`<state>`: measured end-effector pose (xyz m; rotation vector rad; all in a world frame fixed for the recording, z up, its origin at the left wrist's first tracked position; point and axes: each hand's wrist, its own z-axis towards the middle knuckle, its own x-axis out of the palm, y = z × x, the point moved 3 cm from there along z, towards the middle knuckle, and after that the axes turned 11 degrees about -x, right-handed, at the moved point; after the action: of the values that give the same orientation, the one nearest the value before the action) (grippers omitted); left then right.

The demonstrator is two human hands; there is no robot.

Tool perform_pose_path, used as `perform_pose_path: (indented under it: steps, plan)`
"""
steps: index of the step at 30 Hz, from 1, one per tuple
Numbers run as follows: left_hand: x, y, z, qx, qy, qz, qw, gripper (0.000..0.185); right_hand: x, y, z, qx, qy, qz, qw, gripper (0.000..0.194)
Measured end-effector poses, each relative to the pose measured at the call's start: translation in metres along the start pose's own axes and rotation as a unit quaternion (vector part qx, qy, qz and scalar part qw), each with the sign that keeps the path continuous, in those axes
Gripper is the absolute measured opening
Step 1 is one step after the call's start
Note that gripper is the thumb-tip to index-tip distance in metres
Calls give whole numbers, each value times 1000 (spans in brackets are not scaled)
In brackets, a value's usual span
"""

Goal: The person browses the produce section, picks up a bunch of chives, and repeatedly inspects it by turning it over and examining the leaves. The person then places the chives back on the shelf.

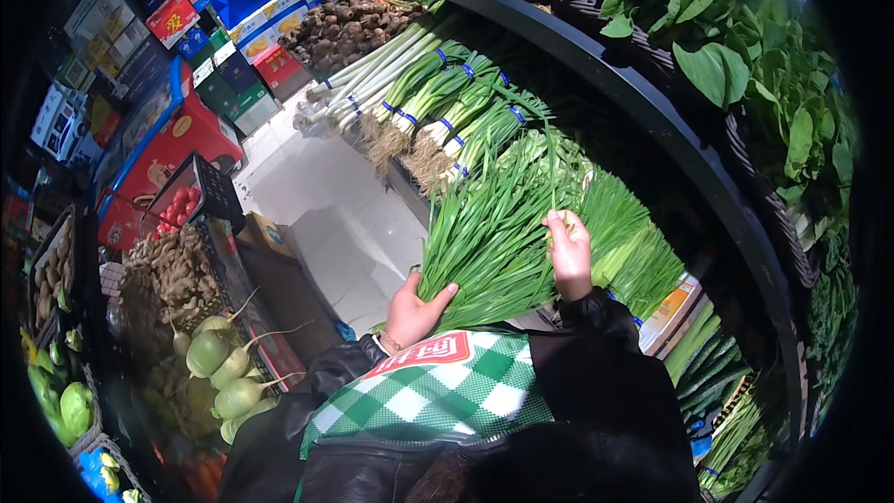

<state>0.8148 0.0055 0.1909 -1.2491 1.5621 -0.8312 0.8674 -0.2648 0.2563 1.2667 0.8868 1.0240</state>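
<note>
My left hand (pixel 417 311) is wrapped around the near left side of a large bunch of long green leaves, seemingly garlic chives (pixel 489 244), its thumb lying across them. The bunch fans out away from me, in front of my green-and-white checked apron (pixel 433 391). At its right side my right hand (pixel 569 244) pinches a thin leaf (pixel 552 168) between thumb and fingers; the leaf rises above the hand and bends over. Just beyond the bunch lie bundles of scallions (pixel 426 112) with roots, tied with blue bands. The fingers under the bunch are hidden.
Leeks (pixel 391 63) and brown taro-like roots (pixel 349 24) lie farther along the shelf. More green bundles (pixel 621 223) and cucumbers (pixel 712 370) are at right, below a dark curved shelf edge (pixel 670 112). At left are green radishes (pixel 230 363), ginger (pixel 171 272) and a black basket (pixel 209 188) of tomatoes.
</note>
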Motion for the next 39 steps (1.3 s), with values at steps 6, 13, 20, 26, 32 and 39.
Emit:
perform_pose_path:
  steps: [6, 13, 20, 26, 32, 39]
  plan:
    - [1, -1, -2, 1, 0, -21, 1000, 51, 1, -24, 3, 28, -64, 30, 997, 24]
    - [0, 1, 1, 4, 5, 7, 1000, 46, 7, -25, 5, 2, -19, 33, 999, 8]
    - [1, 3, 1, -4, -9, 7, 1000, 47, 10, -12, 0, 27, 16, 64, 997, 4]
    - [0, 2, 3, -6, -43, 52, 998, 58, 17, 35, -20, -206, 91, -101, 969, 9]
    - [1, -6, -1, 0, -37, 72, 997, 59, 25, 23, -24, -183, 92, -75, 976, 8]
    - [1, -10, -3, -1, -30, 91, 995, 55, 25, -10, -14, -9, 64, 180, 982, 10]
